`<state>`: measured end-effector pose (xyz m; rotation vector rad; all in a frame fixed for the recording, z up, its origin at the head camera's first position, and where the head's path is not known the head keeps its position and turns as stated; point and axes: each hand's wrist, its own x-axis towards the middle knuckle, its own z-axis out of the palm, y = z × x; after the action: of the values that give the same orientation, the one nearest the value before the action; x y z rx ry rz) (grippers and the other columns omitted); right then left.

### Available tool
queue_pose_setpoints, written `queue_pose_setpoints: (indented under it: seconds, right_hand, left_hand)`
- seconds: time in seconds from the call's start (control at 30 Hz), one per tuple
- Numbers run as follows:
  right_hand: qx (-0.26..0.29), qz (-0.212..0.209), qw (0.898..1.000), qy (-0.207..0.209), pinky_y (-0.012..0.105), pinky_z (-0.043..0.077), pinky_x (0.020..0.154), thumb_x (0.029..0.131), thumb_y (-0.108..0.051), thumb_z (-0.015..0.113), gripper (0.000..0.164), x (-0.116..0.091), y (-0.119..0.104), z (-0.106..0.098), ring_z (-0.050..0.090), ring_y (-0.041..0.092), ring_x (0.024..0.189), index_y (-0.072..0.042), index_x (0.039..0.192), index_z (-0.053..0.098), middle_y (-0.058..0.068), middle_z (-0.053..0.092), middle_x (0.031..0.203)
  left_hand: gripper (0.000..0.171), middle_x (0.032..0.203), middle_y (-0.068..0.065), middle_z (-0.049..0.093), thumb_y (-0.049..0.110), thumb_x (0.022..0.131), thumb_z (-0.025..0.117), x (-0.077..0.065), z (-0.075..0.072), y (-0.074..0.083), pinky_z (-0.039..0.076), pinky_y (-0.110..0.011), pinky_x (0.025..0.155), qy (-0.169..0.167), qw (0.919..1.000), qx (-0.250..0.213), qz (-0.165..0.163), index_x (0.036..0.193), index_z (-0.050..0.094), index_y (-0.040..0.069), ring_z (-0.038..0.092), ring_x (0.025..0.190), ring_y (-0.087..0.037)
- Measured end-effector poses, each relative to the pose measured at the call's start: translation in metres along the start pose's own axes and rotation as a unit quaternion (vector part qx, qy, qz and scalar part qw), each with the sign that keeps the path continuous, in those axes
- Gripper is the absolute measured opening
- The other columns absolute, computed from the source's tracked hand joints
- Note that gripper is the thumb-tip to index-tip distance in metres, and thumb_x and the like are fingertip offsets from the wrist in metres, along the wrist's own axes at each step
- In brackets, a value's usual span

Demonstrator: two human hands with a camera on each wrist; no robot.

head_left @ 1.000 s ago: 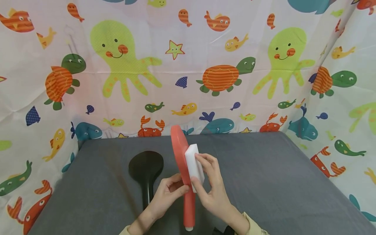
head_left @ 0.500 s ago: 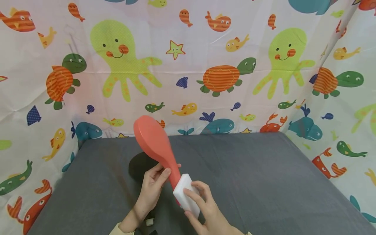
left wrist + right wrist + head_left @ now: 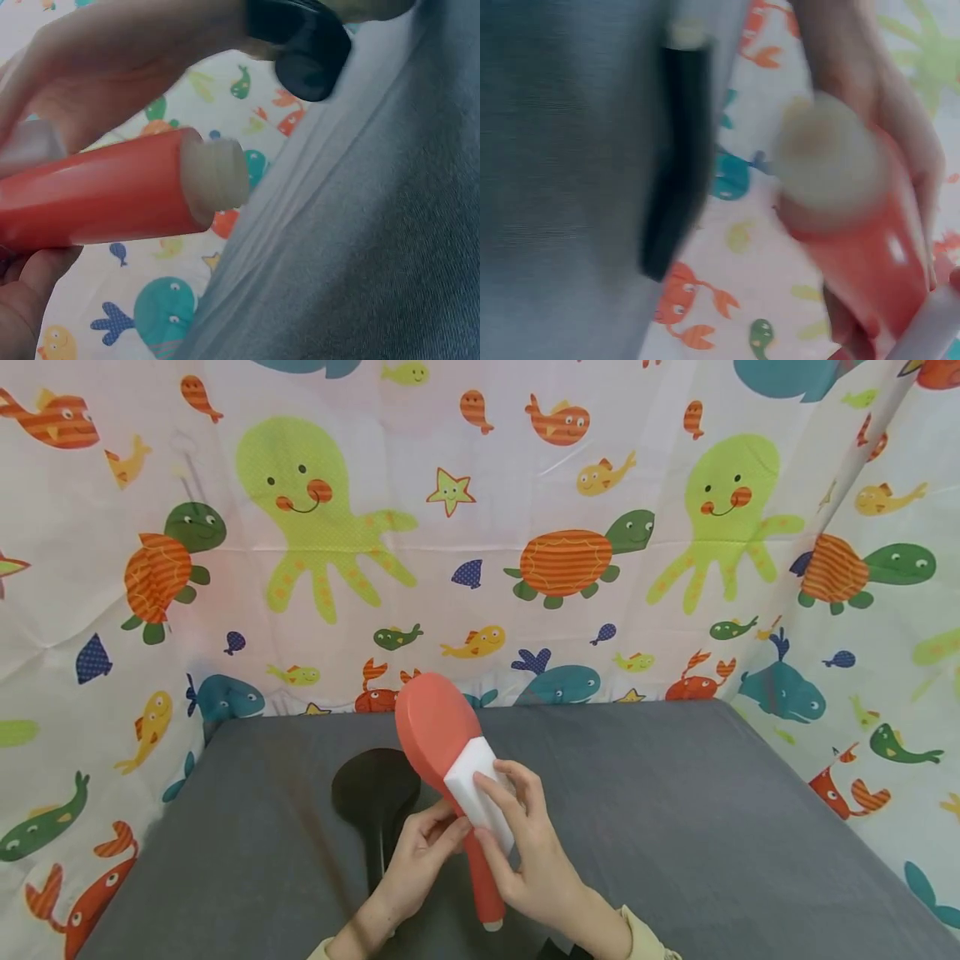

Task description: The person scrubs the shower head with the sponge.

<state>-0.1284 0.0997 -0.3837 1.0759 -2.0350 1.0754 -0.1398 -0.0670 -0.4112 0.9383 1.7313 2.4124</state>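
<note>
In the head view my left hand (image 3: 423,856) pinches a red handheld shower head (image 3: 435,718) at its neck, raised off the table and tilted with its round end up and to the left. My right hand (image 3: 536,852) grips a white sponge block (image 3: 480,785) between thumb and fingers. The sponge lies against the lower edge of the red head and the top of its handle. A pale threaded end (image 3: 216,176) sticks out of the handle in the left wrist view. The right wrist view catches the red handle (image 3: 877,255) blurred.
A black handheld shower head (image 3: 375,789) lies on the grey cloth-covered table (image 3: 675,827), left of the red one and partly behind my left hand. Behind the table hangs a white curtain (image 3: 480,452) printed with sea animals, which also runs along both sides.
The sponge slid down the red handle towards its end half a second ago and is now back up at the neck. The shower head swung left, then partly back.
</note>
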Motion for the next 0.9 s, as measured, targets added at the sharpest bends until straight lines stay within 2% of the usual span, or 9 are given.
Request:
queue_pose_setpoints:
  seconds: [0.1, 0.23, 0.3, 0.4, 0.5, 0.57, 0.67, 0.8, 0.9]
  right_hand:
    - [-0.026, -0.027, 0.999, -0.027, 0.044, 0.048, 0.077, 0.096, -0.022, 0.046, 0.042, -0.015, -0.002, 0.001, 0.039, 0.031, 0.115, -0.005, 0.134, 0.045, 0.021, 0.029, 0.136]
    - [-0.077, -0.081, 0.992, -0.056, 0.04, 0.05, 0.076, 0.096, -0.022, 0.043, 0.039, -0.04, -0.002, 0.002, 0.04, 0.032, 0.116, -0.005, 0.13, 0.05, 0.023, 0.033, 0.134]
    - [-0.093, -0.104, 0.988, -0.065, 0.038, 0.05, 0.079, 0.096, -0.021, 0.042, 0.037, -0.049, -0.001, 0.002, 0.039, 0.033, 0.117, -0.005, 0.128, 0.051, 0.023, 0.034, 0.132]
    - [-0.095, -0.123, 0.985, -0.072, 0.035, 0.05, 0.081, 0.095, -0.019, 0.042, 0.036, -0.053, 0.001, 0.001, 0.038, 0.033, 0.118, -0.006, 0.127, 0.052, 0.023, 0.035, 0.13]
    - [-0.071, -0.102, 0.99, -0.069, 0.036, 0.05, 0.078, 0.094, -0.021, 0.046, 0.037, -0.045, 0.0, 0.0, 0.04, 0.031, 0.115, -0.006, 0.128, 0.051, 0.023, 0.034, 0.131]
    - [-0.045, -0.073, 0.994, -0.062, 0.037, 0.05, 0.076, 0.094, -0.022, 0.049, 0.039, -0.035, -0.001, -0.001, 0.04, 0.03, 0.114, -0.005, 0.13, 0.049, 0.022, 0.032, 0.133]
    - [-0.015, -0.041, 0.998, -0.037, 0.04, 0.048, 0.077, 0.095, -0.021, 0.05, 0.041, -0.017, 0.001, -0.002, 0.04, 0.03, 0.113, -0.004, 0.132, 0.046, 0.022, 0.03, 0.133]
    - [0.002, -0.01, 1.0, -0.016, 0.044, 0.046, 0.081, 0.096, -0.023, 0.049, 0.043, 0.002, 0.005, -0.005, 0.037, 0.031, 0.117, -0.006, 0.134, 0.044, 0.019, 0.029, 0.135]
    - [0.004, -0.005, 1.0, -0.013, 0.045, 0.046, 0.082, 0.096, -0.025, 0.049, 0.043, 0.002, 0.004, -0.005, 0.036, 0.031, 0.118, -0.007, 0.135, 0.044, 0.019, 0.029, 0.136]
  left_hand:
    - [0.024, 0.104, -0.005, 0.063, 0.0, 0.097, 0.043, 0.0, -0.002, 0.003, 0.052, -0.027, 0.076, 0.029, 0.9987, -0.041, -0.007, 0.114, 0.059, 0.002, 0.061, 0.092, -0.014]
    - [0.028, 0.112, -0.013, 0.061, -0.001, 0.098, 0.037, 0.004, -0.009, 0.008, 0.049, -0.031, 0.086, 0.046, 0.9938, -0.101, 0.008, 0.122, 0.051, -0.006, 0.06, 0.103, -0.023]
    - [0.031, 0.118, -0.016, 0.058, -0.002, 0.099, 0.035, 0.005, -0.011, 0.008, 0.046, -0.036, 0.091, 0.046, 0.9925, -0.112, 0.015, 0.127, 0.046, -0.008, 0.056, 0.112, -0.03]
    - [0.032, 0.119, -0.016, 0.058, -0.001, 0.099, 0.035, 0.005, -0.013, 0.007, 0.045, -0.038, 0.092, 0.045, 0.9935, -0.103, 0.013, 0.129, 0.044, -0.008, 0.055, 0.112, -0.033]
    - [0.03, 0.117, -0.012, 0.059, 0.002, 0.1, 0.036, 0.003, -0.011, 0.005, 0.047, -0.035, 0.09, 0.038, 0.9957, -0.084, 0.004, 0.126, 0.047, -0.006, 0.057, 0.109, -0.026]
    - [0.027, 0.114, -0.009, 0.06, 0.005, 0.1, 0.036, 0.001, -0.009, 0.004, 0.049, -0.031, 0.086, 0.03, 0.9968, -0.074, -0.003, 0.123, 0.05, -0.003, 0.059, 0.104, -0.02]
    - [0.026, 0.109, -0.005, 0.06, 0.004, 0.1, 0.036, -0.002, -0.005, 0.0, 0.051, -0.028, 0.08, 0.009, 0.9979, -0.064, -0.01, 0.119, 0.053, 0.0, 0.059, 0.097, -0.014]
    - [0.028, 0.106, -0.006, 0.061, 0.0, 0.098, 0.039, -0.003, 0.001, -0.003, 0.052, -0.031, 0.079, -0.012, 0.9981, -0.057, -0.019, 0.121, 0.054, 0.001, 0.06, 0.095, -0.014]
    - [0.026, 0.105, -0.006, 0.061, 0.0, 0.097, 0.043, -0.002, 0.002, -0.001, 0.052, -0.031, 0.078, -0.002, 0.9984, -0.053, -0.021, 0.121, 0.055, 0.002, 0.06, 0.093, -0.014]
